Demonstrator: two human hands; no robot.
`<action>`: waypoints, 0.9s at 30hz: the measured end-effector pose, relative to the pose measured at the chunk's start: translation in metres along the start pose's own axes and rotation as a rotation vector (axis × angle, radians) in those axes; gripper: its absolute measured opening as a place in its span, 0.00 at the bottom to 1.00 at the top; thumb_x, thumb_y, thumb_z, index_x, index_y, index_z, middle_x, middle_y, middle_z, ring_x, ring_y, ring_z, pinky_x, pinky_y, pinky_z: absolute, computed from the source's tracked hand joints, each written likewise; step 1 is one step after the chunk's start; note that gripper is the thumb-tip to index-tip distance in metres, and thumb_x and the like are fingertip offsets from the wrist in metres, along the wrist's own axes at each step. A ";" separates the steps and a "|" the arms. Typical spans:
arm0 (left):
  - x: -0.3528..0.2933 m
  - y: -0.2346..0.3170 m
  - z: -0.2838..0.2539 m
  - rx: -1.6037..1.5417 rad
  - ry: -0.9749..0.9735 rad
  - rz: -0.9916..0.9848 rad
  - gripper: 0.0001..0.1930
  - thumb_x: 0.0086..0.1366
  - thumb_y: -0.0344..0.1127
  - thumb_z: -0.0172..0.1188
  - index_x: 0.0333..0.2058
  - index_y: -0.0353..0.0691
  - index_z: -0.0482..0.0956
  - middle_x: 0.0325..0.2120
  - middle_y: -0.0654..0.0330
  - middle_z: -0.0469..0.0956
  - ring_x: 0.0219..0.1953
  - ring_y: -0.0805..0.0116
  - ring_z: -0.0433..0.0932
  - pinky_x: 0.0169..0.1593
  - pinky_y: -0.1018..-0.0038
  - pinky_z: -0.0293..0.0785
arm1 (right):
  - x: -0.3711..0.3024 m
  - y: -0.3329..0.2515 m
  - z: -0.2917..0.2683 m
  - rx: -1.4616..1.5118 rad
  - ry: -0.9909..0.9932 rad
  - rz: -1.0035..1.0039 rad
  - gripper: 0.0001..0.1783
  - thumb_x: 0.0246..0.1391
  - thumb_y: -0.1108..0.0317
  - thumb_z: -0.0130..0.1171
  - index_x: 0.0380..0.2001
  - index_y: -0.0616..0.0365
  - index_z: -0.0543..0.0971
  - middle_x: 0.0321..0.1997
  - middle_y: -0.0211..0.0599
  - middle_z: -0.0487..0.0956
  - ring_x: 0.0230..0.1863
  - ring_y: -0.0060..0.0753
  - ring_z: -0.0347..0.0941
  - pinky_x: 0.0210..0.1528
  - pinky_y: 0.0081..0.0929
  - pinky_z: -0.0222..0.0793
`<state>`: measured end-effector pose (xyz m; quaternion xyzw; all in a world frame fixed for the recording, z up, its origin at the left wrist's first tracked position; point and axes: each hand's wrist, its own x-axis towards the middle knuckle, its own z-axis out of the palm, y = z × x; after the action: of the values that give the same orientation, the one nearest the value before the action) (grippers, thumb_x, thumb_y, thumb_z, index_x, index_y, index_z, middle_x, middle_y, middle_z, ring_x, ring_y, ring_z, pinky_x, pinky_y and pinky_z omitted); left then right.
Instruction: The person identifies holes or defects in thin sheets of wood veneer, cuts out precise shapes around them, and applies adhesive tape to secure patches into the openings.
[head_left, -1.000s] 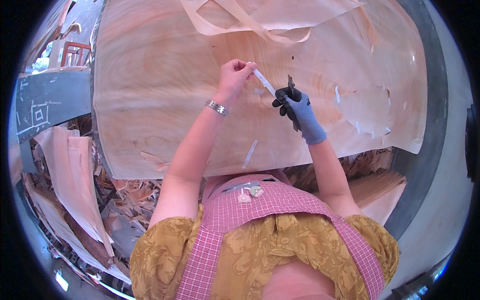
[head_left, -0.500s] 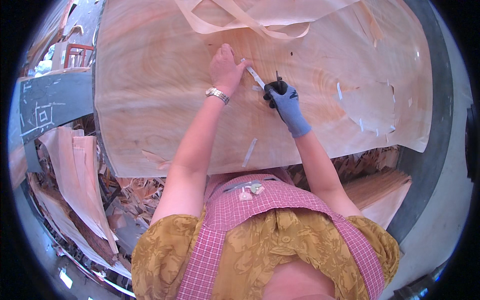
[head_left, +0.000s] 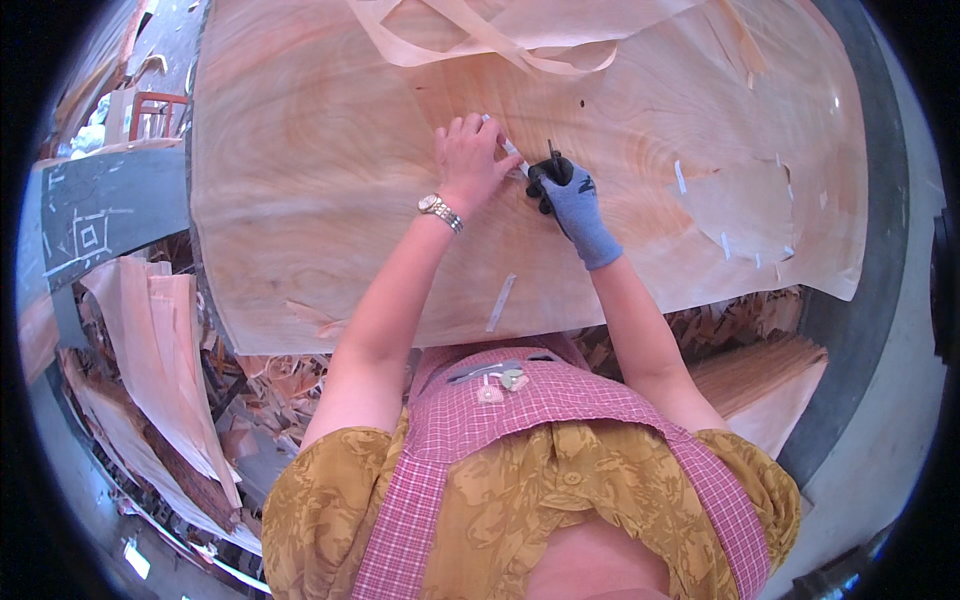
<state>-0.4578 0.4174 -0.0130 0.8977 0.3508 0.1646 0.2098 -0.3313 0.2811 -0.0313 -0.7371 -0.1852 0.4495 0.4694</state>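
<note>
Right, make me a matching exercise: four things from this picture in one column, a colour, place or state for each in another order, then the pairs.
Column one
1. Tape by the thumb of the left hand
2. Tool
3. Watch
4. Apron

Column two
A. silver-coloured, with a metal band
B. pinkish-red and white check
C. a white strip lying at a slant
D. dark, poking out of the gloved right hand

Pairs: 1-C, 2-D, 3-A, 4-B.
</note>
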 end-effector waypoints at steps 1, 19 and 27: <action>0.002 -0.002 0.003 0.027 -0.012 -0.003 0.17 0.51 0.50 0.71 0.31 0.49 0.77 0.32 0.63 0.75 0.40 0.61 0.74 0.45 0.63 0.64 | -0.001 -0.001 0.001 0.003 -0.003 0.003 0.08 0.58 0.67 0.62 0.34 0.61 0.80 0.25 0.32 0.81 0.21 0.19 0.74 0.22 0.21 0.69; -0.024 -0.013 0.019 -0.082 0.127 0.276 0.15 0.63 0.35 0.58 0.49 0.44 0.79 0.51 0.58 0.77 0.53 0.57 0.75 0.58 0.59 0.67 | -0.002 -0.002 0.002 -0.044 0.035 0.001 0.13 0.55 0.64 0.66 0.34 0.63 0.76 0.24 0.35 0.81 0.18 0.22 0.74 0.20 0.23 0.69; -0.033 -0.013 0.007 -0.127 -0.004 0.228 0.21 0.64 0.37 0.56 0.55 0.41 0.77 0.57 0.56 0.75 0.62 0.59 0.69 0.65 0.60 0.60 | -0.016 -0.024 -0.008 -0.957 0.189 -0.145 0.23 0.52 0.53 0.65 0.37 0.62 0.73 0.34 0.52 0.83 0.38 0.53 0.81 0.40 0.44 0.74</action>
<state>-0.4853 0.4011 -0.0308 0.9170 0.2349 0.2075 0.2467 -0.3296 0.2776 -0.0014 -0.8929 -0.3782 0.2114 0.1228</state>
